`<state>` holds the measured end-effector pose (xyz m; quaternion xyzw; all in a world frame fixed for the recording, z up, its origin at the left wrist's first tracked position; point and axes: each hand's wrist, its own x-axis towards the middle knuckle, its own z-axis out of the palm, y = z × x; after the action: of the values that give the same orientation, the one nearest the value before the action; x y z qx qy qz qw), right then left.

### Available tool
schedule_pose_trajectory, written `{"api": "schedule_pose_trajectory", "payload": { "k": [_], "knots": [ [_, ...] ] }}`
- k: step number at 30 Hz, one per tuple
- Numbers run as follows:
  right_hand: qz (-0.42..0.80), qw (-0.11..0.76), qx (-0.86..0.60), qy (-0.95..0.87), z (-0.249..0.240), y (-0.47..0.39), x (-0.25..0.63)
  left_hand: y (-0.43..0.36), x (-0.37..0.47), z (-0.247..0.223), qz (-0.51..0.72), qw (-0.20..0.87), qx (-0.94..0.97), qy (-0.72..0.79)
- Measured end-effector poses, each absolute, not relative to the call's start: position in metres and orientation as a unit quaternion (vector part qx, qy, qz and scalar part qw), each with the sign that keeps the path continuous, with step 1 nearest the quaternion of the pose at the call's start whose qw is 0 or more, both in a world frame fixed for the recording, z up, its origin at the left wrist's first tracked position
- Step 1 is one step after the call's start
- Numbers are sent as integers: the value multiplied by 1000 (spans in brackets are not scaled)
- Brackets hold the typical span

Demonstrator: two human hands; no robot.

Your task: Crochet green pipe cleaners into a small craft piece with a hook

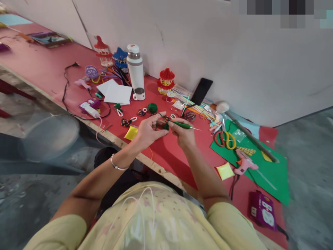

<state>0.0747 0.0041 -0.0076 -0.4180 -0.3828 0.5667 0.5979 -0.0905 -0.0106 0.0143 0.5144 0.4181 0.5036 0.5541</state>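
Observation:
My right hand [183, 132] is closed around a green-handled crochet hook [182, 125], its thin metal end pointing right. Beside it, my left hand [151, 130] pinches a small piece of dark green yarn work [164, 125], which hangs between the two hands above the red tabletop. A green yarn ball [152, 108] lies just behind my left hand. Small dark multicoloured pieces with white bead loops [126, 122] rest to the left. Under my left wrist is a yellow packet [131, 133]. Details of the stitches are too small to tell.
Behind stand a white bottle [135, 71], a cup [139, 94] and a red-roofed ornament [165, 80]. A phone [202, 91] leans at the wall. Scissors [225, 139], a pink glue gun [244, 163] and a purple power strip [264, 210] are at right; a stool [50, 137] is left.

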Motion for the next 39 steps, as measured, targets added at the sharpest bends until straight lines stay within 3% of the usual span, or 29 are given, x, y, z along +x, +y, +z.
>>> {"api": "schedule_pose_trajectory", "payload": {
  "k": [8,16,26,39],
  "knots": [
    [583,620,-397,-344,-9,10,75,-12,-88,9,502,523,525,446],
    [624,573,-394,-355,-14,10,80,-9,-88,5,512,526,512,446],
    [582,593,-419,-367,-15,12,80,-12,-85,10,507,623,442,400],
    [538,618,-414,-397,-17,7,73,-9,-90,1,508,620,430,415]
  ]
}}
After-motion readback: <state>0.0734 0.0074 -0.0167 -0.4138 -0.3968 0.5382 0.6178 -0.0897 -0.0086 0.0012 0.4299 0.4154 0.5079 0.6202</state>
